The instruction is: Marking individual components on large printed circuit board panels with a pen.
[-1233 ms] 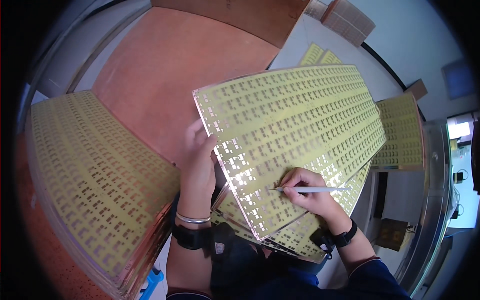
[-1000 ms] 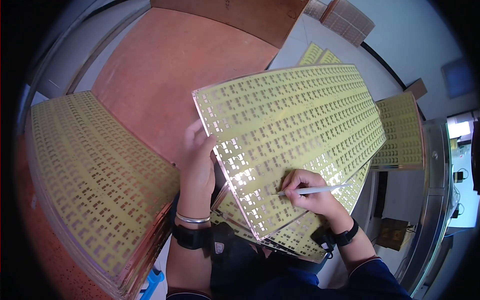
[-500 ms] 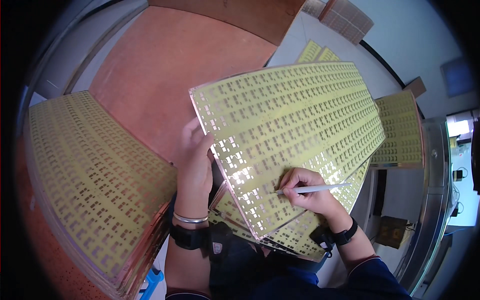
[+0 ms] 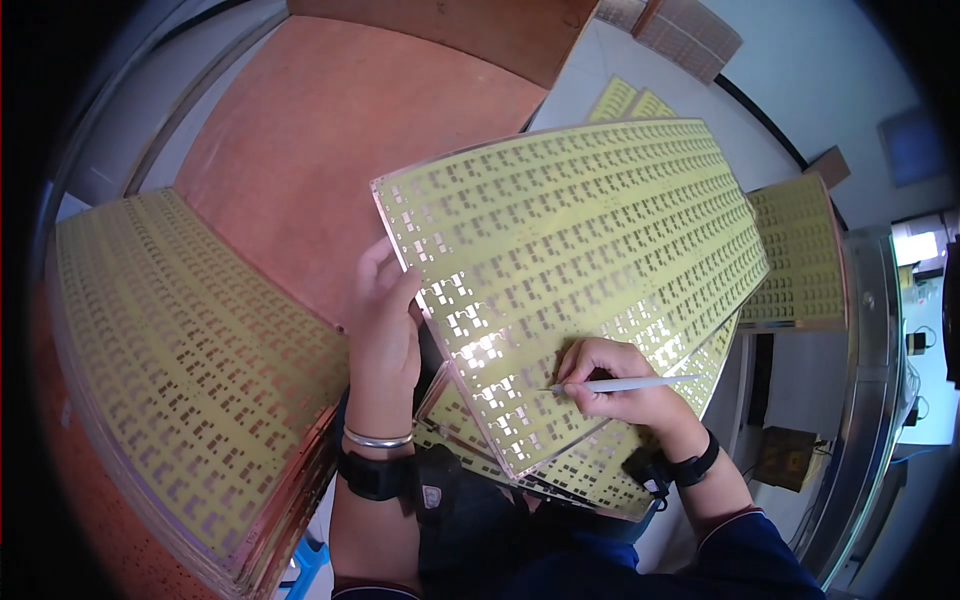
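A large yellow-green circuit board panel (image 4: 560, 230) with rows of coppery pads lies tilted in front of me. At its left edge my left hand (image 4: 385, 300) grips it, the thumb on top and the other fingers partly hidden beneath. My right hand (image 4: 610, 380) pinches a slim white pen-like tool (image 4: 645, 383), whose thin tip is at the panel's surface near the lower left. Bright reflections shine on the pads around the tip. Beneath the held panel, more panels (image 4: 590, 475) of the same kind show at the lower edge.
At left, a stack of similar panels (image 4: 190, 370) rests on a reddish-brown board surface (image 4: 340, 130). Another panel stack (image 4: 795, 260) stands at right, beside a metal-framed bench (image 4: 865, 380). A brown box (image 4: 785, 458) sits below it, and a blue stool (image 4: 308, 568) shows at lower left.
The panel and my left hand have shifted very slightly left. The pen-like tool's tip stays at nearly the same spot, with my right hand's grip unchanged.
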`<state>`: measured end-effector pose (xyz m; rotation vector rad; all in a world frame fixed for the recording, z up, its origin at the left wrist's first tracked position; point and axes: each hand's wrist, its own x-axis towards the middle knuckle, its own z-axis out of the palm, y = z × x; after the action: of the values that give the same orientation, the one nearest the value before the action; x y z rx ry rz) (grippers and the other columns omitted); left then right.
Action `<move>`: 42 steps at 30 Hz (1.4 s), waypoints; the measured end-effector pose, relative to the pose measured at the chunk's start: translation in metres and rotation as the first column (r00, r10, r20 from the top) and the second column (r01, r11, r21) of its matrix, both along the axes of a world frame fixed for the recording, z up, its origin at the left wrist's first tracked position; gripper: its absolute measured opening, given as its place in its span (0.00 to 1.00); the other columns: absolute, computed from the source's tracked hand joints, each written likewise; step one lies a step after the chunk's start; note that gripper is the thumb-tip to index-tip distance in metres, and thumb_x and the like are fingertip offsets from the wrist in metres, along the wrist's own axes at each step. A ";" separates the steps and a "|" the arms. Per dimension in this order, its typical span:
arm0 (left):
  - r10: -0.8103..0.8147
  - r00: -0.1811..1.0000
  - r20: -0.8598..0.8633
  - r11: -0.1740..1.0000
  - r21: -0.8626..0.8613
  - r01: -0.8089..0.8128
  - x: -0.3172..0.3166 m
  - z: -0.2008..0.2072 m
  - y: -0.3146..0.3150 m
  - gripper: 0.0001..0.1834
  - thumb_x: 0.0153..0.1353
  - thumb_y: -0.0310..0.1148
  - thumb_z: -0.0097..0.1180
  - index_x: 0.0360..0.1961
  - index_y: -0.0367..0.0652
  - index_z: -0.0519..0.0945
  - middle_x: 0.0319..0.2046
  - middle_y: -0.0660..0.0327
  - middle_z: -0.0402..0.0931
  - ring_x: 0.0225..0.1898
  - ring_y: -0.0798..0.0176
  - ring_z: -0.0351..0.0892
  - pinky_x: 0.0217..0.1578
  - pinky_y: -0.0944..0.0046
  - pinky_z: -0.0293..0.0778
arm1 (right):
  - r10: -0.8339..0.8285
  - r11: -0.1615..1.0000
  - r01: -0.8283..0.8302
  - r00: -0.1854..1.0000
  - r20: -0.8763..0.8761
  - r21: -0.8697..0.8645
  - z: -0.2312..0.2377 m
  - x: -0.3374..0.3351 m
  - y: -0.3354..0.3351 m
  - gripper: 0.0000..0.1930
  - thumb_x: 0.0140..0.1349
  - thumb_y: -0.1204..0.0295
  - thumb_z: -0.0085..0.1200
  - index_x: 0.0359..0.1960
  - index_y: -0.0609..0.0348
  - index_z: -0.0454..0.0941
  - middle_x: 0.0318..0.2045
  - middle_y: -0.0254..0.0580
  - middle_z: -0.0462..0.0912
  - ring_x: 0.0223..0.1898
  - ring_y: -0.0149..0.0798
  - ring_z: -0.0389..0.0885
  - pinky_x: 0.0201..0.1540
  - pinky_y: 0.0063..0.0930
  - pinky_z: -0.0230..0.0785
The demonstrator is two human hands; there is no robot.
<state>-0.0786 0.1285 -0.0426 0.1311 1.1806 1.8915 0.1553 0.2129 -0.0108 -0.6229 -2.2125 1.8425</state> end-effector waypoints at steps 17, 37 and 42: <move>-0.008 1.000 0.003 1.000 -0.015 0.008 -0.001 0.000 0.000 0.20 0.59 0.21 0.47 0.54 0.38 0.63 0.50 0.53 0.71 0.49 0.62 0.73 0.47 0.63 0.71 | 0.010 1.000 -0.011 1.000 0.017 0.019 -0.001 0.000 0.003 0.05 0.51 0.79 0.57 0.24 0.62 0.72 0.25 0.36 0.74 0.28 0.30 0.73 0.32 0.23 0.65; 0.011 1.000 0.012 1.000 -0.007 -0.011 -0.002 0.005 -0.002 0.20 0.60 0.21 0.47 0.54 0.38 0.64 0.49 0.54 0.72 0.50 0.63 0.73 0.48 0.62 0.71 | 0.478 0.868 -0.484 0.875 -0.075 -0.116 0.032 0.029 -0.069 0.12 0.64 0.72 0.49 0.48 0.59 0.74 0.44 0.45 0.80 0.39 0.47 0.81 0.44 0.39 0.73; 0.006 1.000 0.013 1.000 0.002 -0.006 -0.002 0.000 -0.002 0.23 0.61 0.22 0.46 0.58 0.37 0.63 0.51 0.54 0.71 0.52 0.63 0.71 0.52 0.63 0.68 | -0.099 0.985 0.086 0.992 -0.080 -0.147 0.015 0.039 -0.052 0.15 0.69 0.67 0.42 0.48 0.64 0.74 0.35 0.44 0.79 0.33 0.34 0.79 0.37 0.27 0.73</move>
<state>-0.0802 0.1264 -0.0422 0.1167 1.1715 1.8964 0.1944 0.1609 0.0045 -0.6462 -1.9759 1.9543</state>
